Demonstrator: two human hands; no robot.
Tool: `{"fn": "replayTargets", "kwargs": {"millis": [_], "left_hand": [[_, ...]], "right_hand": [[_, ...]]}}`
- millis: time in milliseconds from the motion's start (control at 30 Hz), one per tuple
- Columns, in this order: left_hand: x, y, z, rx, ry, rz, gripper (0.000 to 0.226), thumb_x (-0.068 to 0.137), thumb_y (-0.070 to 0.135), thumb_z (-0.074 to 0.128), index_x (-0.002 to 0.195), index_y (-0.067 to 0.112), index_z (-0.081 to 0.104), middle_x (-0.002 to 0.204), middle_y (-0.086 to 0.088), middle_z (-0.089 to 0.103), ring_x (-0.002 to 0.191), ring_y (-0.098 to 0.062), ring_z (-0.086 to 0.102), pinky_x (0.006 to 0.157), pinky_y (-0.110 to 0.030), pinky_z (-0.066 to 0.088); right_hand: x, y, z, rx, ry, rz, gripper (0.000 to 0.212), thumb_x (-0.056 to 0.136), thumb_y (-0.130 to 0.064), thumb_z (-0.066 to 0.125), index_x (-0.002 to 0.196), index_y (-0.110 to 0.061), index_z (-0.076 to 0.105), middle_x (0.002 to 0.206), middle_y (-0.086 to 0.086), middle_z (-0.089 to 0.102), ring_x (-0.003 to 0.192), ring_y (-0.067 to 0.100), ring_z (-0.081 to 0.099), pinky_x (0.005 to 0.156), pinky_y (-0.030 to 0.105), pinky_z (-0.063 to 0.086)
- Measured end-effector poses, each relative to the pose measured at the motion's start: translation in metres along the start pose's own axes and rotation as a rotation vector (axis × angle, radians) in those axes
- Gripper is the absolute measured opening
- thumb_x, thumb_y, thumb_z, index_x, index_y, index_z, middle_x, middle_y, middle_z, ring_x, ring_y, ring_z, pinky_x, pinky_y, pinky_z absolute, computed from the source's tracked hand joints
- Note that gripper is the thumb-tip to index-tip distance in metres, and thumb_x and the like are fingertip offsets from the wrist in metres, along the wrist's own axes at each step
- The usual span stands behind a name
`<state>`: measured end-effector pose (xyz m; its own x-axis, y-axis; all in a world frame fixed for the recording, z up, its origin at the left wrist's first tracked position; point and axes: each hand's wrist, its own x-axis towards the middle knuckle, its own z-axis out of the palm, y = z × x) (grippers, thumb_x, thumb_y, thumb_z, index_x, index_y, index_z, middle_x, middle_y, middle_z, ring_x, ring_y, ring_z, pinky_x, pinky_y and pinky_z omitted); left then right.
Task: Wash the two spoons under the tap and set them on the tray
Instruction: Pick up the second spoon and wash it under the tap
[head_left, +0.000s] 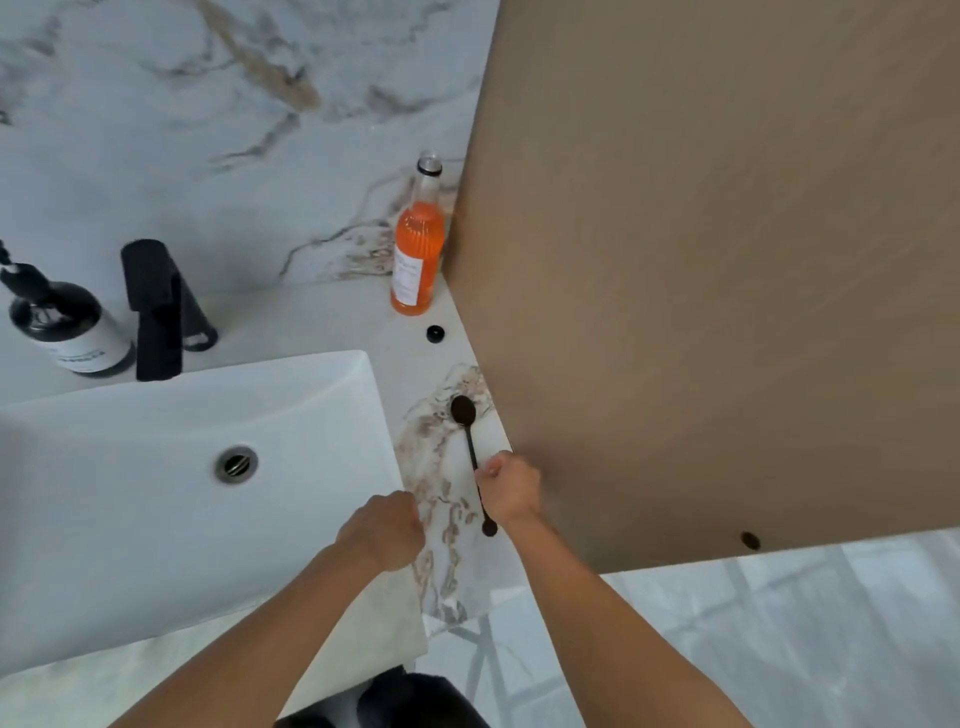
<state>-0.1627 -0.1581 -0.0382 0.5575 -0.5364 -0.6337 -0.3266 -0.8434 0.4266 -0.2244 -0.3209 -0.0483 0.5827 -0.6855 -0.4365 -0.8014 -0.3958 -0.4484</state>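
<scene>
Two spoons (470, 441) dry on table (441, 499), right-hand fingers (492, 469) pinching handles | left hand (382, 530) curled, apparently empty | tap (156, 306) off, no tray seen | barely started

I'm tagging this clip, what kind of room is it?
Probably a bathroom or washroom: a white sink set in a marble counter, a black tap, and a pump bottle beside it.

The sink (182, 493) sits left in the counter (332, 317); the tap (156, 306) stands behind it, a pump bottle (67, 327) to the tap's left; right of the sink lies a spoon (466, 421) by the panel (727, 260); behind it a cap (435, 333), then a bottle (418, 249).
</scene>
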Motion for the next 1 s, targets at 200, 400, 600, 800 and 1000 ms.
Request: {"fn": "replayTargets", "kwargs": {"millis": [200,400,600,800,1000], "left_hand": [[0.022,0.015,0.009,-0.037,0.065,-0.006,0.029,0.096,0.028,0.038,0.109,0.013,0.06,0.112,-0.01,0.065,0.1,-0.028,0.063,0.086,-0.037,0.053],[0.046,0.012,0.009,-0.063,0.106,-0.014,0.018,0.096,0.026,0.035,0.091,0.022,0.052,0.089,-0.001,0.058,0.082,-0.021,0.057,0.073,-0.032,0.051],[0.057,0.015,0.005,-0.108,0.081,-0.035,0.019,0.091,0.023,0.038,0.091,0.021,0.057,0.079,0.003,0.057,0.079,-0.022,0.062,0.068,-0.032,0.053],[0.068,0.015,-0.003,-0.167,0.066,-0.06,0.018,0.091,0.026,0.04,0.083,0.024,0.055,0.081,0.001,0.059,0.076,-0.021,0.06,0.066,-0.03,0.05],[0.068,0.005,-0.015,-0.327,0.042,-0.128,0.021,0.086,0.017,0.046,0.093,0.016,0.065,0.087,-0.008,0.069,0.082,-0.029,0.07,0.076,-0.039,0.061]], "right_hand": [[0.029,0.006,0.016,-0.024,-0.009,0.009,0.026,0.093,-0.026,0.061,0.106,-0.003,0.065,0.109,0.015,0.068,0.106,0.031,0.062,0.088,0.036,0.054],[0.04,0.008,0.025,-0.081,0.025,-0.072,0.021,0.094,-0.024,0.061,0.103,-0.005,0.063,0.106,0.013,0.067,0.102,0.028,0.063,0.086,0.038,0.054],[0.047,0.009,0.026,-0.075,-0.009,-0.109,0.018,0.093,-0.021,0.062,0.1,-0.004,0.066,0.103,0.013,0.07,0.099,0.027,0.065,0.085,0.034,0.054],[0.053,0.009,0.023,0.289,-0.2,0.019,0.022,0.086,-0.017,0.072,0.068,-0.014,0.06,0.064,0.002,0.063,0.049,0.01,0.057,0.046,0.014,0.041],[0.045,0.001,0.013,0.549,-0.384,0.053,0.018,0.087,-0.008,0.071,0.071,-0.005,0.064,0.049,0.006,0.055,0.032,0.015,0.044,0.042,0.026,0.044]]}}
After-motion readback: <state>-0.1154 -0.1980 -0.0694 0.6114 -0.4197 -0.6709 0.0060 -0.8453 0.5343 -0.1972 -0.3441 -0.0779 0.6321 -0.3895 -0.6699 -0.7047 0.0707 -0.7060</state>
